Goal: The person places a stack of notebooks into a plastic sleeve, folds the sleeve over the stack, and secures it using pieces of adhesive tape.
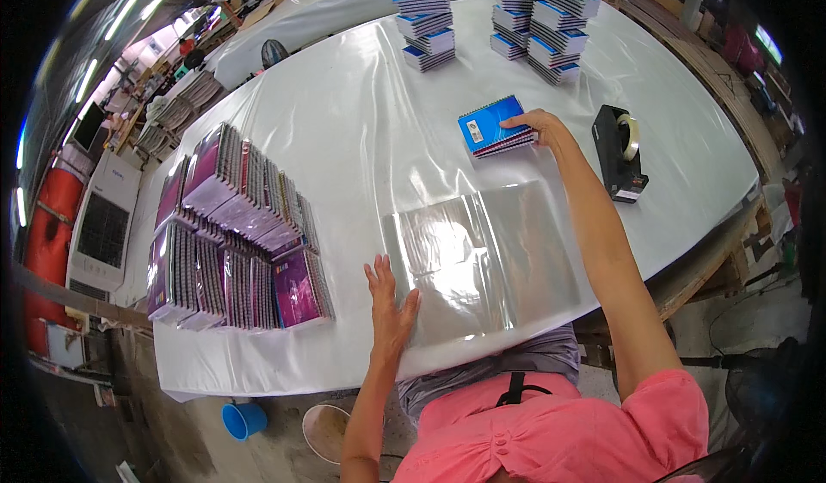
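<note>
My right hand [540, 124] is closed on the right end of a small stack of spiral notebooks [492, 125] with a blue cover on top, at the middle of the table's far half. My left hand [391, 301] is open, fingers spread, at the left edge of a clear plastic sheet stack [482, 264] near the front edge. Whether its palm presses on the plastic I cannot tell. Right of the held notebooks stands a black tape dispenser [613, 160] with a roll of clear tape [631, 137].
Purple spiral notebooks [232, 238] are piled in rows on the left of the white-covered table [344, 96]. Stacks of blue notebooks [426, 31] stand at the far side, with more blue notebook stacks [551, 31] to their right. A blue bucket [244, 419] is on the floor.
</note>
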`<state>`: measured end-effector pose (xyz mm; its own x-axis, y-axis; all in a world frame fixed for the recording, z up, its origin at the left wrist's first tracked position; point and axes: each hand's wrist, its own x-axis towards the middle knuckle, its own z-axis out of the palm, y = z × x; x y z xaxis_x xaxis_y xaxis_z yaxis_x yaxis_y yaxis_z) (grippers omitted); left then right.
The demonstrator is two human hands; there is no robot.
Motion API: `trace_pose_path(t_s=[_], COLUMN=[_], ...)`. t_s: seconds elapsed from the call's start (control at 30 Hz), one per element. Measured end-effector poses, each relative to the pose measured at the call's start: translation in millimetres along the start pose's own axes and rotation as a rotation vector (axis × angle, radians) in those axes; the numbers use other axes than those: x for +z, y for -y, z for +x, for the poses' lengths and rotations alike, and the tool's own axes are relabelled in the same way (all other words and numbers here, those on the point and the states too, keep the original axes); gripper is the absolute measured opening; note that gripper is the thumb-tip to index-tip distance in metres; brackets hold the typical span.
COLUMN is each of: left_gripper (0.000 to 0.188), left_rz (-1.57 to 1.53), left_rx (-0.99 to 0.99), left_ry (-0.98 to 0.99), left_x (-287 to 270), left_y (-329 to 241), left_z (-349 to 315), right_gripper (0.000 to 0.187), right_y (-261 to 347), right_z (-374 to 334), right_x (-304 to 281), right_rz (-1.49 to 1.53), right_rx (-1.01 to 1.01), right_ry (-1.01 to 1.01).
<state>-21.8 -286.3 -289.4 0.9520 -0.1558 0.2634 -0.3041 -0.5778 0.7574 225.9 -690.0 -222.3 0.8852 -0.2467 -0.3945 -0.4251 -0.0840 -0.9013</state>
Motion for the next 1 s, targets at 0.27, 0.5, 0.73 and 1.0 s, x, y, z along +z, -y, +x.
trace_pose_path(t_s=[0.27, 0.5, 0.73, 1.0], left_gripper=[0.101, 0.147, 0.151, 0.149], left_rz=[-0.14, -0.529, -0.64, -0.629], left_rx=[-0.085, 0.038, -0.122, -0.172], left_ry=[-0.084, -0.009, -0.121, -0.017], left_x=[-31, -77, -58, -59], left_y=[-3, -57, -2, -2], left_z=[-1, 10, -35, -25], right_gripper=[0.075, 0.056, 0.058, 0.092], right_y=[69, 48, -26, -41], right_z=[-113, -278, -301, -275], right_x=[92, 167, 210, 196], right_rz=[-0.842, -0.918, -0.874, -0.466], right_rx=[-0.756, -1.164, -1.277, -1.158], right_ry=[-0.043, 0.596, 0.663, 0.785])
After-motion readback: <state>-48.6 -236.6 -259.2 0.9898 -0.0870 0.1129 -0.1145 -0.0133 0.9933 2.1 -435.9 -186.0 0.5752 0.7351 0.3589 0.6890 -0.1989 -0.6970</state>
